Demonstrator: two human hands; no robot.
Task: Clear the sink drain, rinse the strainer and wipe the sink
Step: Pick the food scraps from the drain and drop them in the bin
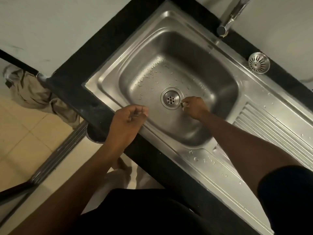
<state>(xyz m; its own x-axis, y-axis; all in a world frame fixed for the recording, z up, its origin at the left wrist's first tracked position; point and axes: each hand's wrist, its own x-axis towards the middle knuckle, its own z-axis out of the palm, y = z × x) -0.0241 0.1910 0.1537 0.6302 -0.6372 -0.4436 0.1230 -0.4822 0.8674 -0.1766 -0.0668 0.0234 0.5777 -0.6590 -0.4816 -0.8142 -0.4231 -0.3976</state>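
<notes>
Now right hand (194, 107) down in sink (211, 160) basin, fingertips drawn narrow, pinching small dark bit (181, 105). Drain (171, 98) just beside it, on hand's left, holes bare. Left hand (128, 121) over near sink rim, fingers loosely curled; cannot tell whether anything sits between them. Strainer (258, 62) out of drain, lying well beyond right hand, up and to its right, at back edge where sink meets black tabletop (76, 92). Faucet (228, 22) farther beyond right hand. Water drops (152, 72) scattered beyond both hands. Crumpled cloth (32, 92) low down, well left of left hand.
</notes>
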